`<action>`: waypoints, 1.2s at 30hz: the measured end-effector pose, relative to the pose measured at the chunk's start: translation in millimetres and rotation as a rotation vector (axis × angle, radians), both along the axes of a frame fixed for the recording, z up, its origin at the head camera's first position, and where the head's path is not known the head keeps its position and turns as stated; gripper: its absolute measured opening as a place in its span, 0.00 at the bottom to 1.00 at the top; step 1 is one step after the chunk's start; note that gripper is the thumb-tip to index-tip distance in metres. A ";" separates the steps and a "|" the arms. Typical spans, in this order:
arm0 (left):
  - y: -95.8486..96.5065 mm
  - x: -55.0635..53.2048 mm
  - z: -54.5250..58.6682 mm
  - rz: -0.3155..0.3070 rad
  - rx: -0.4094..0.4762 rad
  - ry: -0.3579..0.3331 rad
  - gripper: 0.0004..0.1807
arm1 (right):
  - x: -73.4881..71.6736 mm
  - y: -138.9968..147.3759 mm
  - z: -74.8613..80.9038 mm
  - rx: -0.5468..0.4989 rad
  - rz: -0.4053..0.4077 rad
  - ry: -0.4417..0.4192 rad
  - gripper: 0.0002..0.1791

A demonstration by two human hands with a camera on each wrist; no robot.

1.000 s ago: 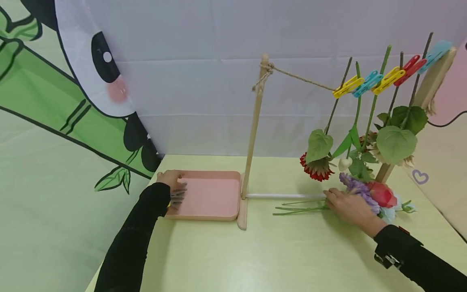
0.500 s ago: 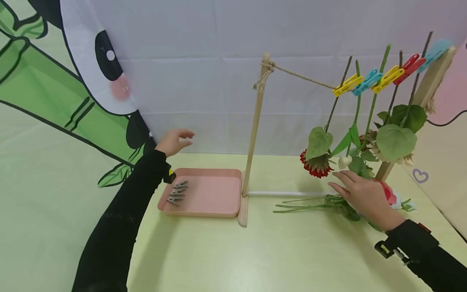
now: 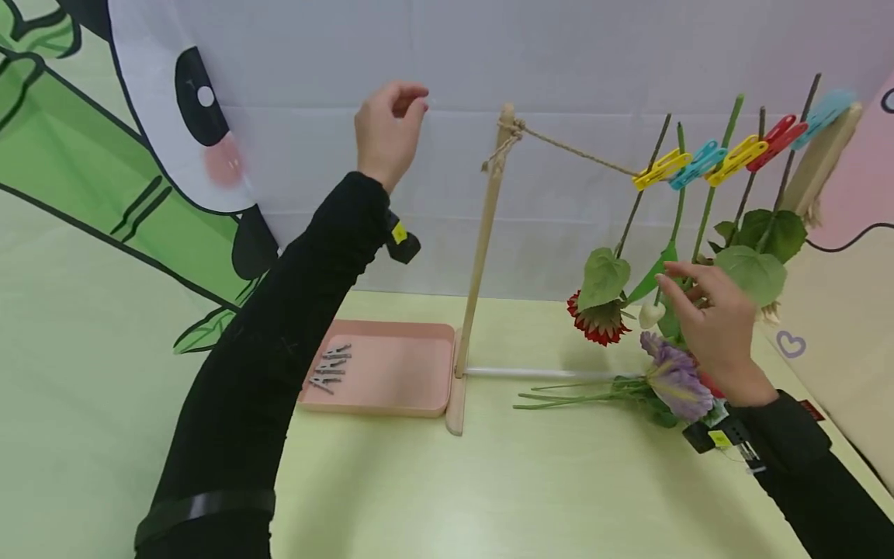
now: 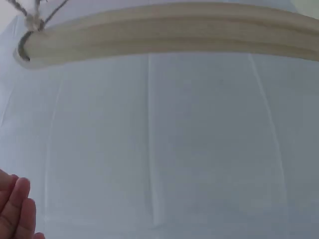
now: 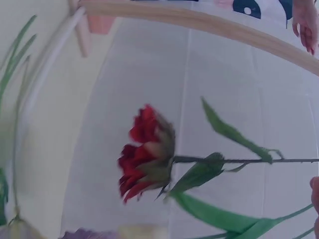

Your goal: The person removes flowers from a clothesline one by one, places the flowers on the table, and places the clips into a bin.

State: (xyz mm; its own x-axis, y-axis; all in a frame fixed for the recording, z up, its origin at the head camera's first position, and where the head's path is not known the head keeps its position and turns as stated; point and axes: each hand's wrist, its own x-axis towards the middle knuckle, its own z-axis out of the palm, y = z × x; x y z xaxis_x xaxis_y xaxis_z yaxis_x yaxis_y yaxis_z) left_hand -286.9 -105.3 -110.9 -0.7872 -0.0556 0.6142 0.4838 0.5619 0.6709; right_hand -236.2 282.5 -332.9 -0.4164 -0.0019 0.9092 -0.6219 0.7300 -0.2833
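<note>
My left hand [image 3: 387,136] is raised left of the wooden post [image 3: 483,248], fingers loosely bent with nothing visible between them. Its fingers [image 4: 22,209] show at the lower left of the left wrist view. My right hand [image 3: 719,326] is up among flowers hanging head down, its fingers loosely bent around nothing I can see. Closest to the post hangs a red flower [image 3: 601,320], also seen as a red bloom [image 5: 147,154] in the right wrist view. A yellow clothespin [image 3: 661,169] fixes its stem to the rope [image 3: 576,149]. A white tulip [image 3: 652,314] hangs beside it.
Several coloured clothespins, among them a red clothespin [image 3: 777,142], line the rope toward the right post [image 3: 820,159]. Flowers with a purple bloom [image 3: 677,380] lie on the table below. Several grey clips [image 3: 331,369] lie in a pink tray [image 3: 401,373]. A white rod [image 3: 538,374] joins the posts.
My left hand has risen from over the grey clips in the tray to rope height, moving right. My right hand has lifted from the flowers on the table to the hanging ones.
</note>
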 end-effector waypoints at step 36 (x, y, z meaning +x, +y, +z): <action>228.4 15.2 18.7 -0.364 -0.394 -0.486 0.14 | -7.0 -81.2 77.6 -0.958 0.276 -0.454 0.07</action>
